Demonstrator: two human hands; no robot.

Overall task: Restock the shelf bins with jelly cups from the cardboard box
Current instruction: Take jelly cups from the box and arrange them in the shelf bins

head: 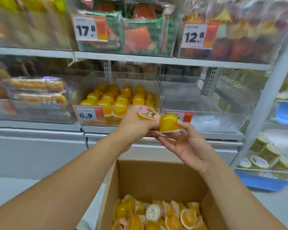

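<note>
An open cardboard box [156,178] stands low in the middle, with several orange jelly cups [158,213] loose in its bottom. Straight ahead, a clear shelf bin [90,122] with a 6.9 price tag holds rows of orange jelly cups [116,98]. In front of that bin, my left hand [135,125] grips a jelly cup [146,113] turned on its side, its pink lid towards me. My right hand [188,146] pinches an upside-down orange jelly cup [169,122] by its rim, right beside the other cup.
To the right of the filled bin stands a clear bin [206,120] that looks nearly empty. Packaged snacks fill the bins on the left [37,95] and on the upper shelf [140,35]. A blue tray [263,181] with lidded cups sits low at right.
</note>
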